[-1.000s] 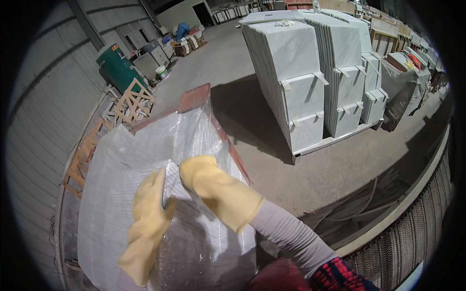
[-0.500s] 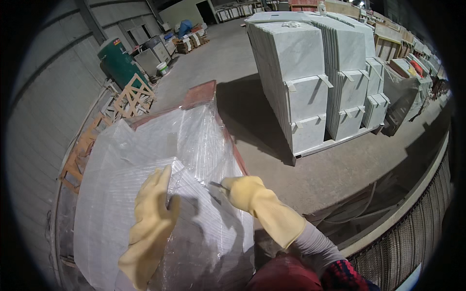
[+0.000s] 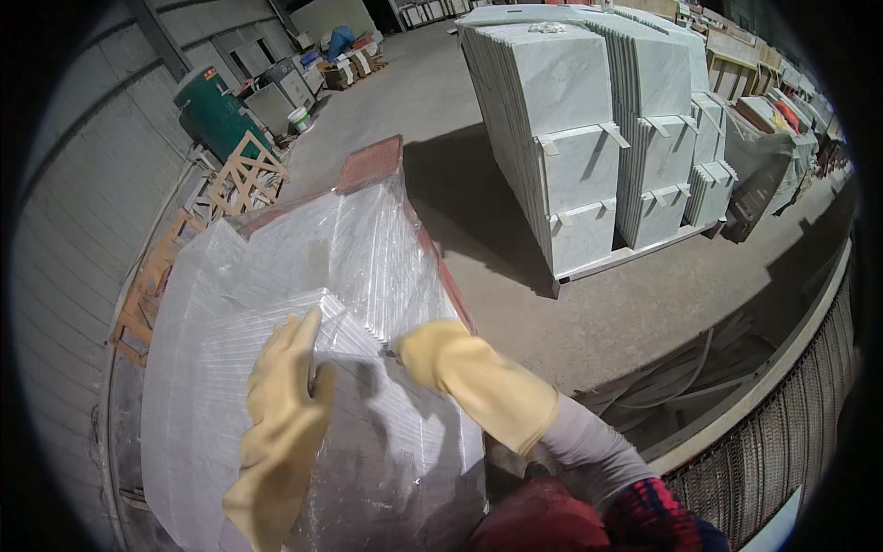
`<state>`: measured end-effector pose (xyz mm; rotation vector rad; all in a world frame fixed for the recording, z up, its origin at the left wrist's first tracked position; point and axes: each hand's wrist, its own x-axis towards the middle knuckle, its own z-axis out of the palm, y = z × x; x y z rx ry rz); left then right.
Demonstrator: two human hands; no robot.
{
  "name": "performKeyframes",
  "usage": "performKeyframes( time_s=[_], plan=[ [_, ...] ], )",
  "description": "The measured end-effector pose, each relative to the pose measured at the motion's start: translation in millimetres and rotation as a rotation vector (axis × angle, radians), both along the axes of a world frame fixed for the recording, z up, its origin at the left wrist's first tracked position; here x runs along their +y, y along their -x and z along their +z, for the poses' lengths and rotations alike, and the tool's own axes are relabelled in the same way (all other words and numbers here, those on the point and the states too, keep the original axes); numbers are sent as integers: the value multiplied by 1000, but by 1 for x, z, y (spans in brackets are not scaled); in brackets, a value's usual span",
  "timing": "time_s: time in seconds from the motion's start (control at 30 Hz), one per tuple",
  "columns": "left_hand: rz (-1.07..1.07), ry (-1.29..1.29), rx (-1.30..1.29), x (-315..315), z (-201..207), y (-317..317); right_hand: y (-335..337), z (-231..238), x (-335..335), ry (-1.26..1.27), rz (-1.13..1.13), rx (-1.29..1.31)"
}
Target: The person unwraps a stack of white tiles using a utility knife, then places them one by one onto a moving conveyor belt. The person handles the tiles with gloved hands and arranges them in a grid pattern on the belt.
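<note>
A stack of white stone slabs [image 3: 276, 331] stands in front of me, wrapped in clear plastic film [image 3: 285, 253]. My left hand [image 3: 282, 405], in a cream rubber glove, rests on the wrapped slabs with fingers stretched out and thumb apart, holding nothing. Closed in a matching glove, my right hand [image 3: 441, 361] is at the slabs' right side by the film. A small, dark, blade-like tool [image 3: 390, 352] pokes out past its fingers; the rest of it is hidden in the glove. The film hangs loose and wrinkled around the slab edges.
A reddish frame [image 3: 371, 164] borders the wrapped stack. Beyond it to the right, tall white slab stacks [image 3: 575, 166] stand on a base. Wooden frames [image 3: 241, 179] and a green tank [image 3: 216, 112] line the left wall. A ribbed, curved edge [image 3: 768, 442] lies at lower right.
My right hand has shifted left and a little toward me along the film, with the dark tool still in it. My left hand keeps nearly the same place. The view has tilted slightly.
</note>
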<state>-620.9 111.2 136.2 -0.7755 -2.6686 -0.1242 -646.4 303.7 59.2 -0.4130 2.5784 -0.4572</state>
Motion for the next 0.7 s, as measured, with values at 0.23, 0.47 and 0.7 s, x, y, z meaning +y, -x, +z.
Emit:
performKeyframes(
  time_s=[0.23, 0.47, 0.7],
  plan=[
    [-55, 35, 82, 3, 0, -5, -65, -85, 14, 122, -72, -113],
    [154, 254, -68, 28, 18, -6, -87, -99, 46, 380, -346, -46],
    [93, 238, 86, 7, 16, -19, -124, -110, 39, 647, -516, -121]
  ],
)
